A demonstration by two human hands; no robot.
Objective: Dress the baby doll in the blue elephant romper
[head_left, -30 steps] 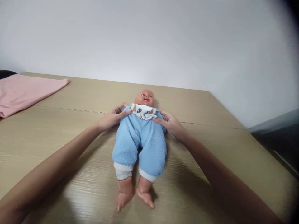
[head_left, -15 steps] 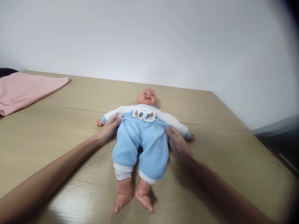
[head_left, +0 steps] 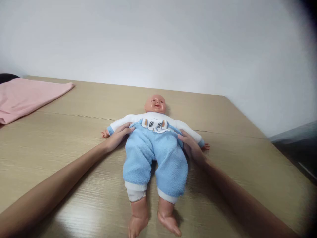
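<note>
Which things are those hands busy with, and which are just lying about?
Busy with:
bald plastic baby doll
fluffy blue cloth trousers, held at the sides by left hand and right hand

Lying about:
flat pink cloth
rounded black thing, too hidden to name

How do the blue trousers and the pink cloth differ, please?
The blue trousers look fuzzy; the pink cloth looks smoother. The trousers are on the doll; the cloth lies on the table. The left hand and right hand touch the trousers, not the cloth. Both are fabric.
</note>
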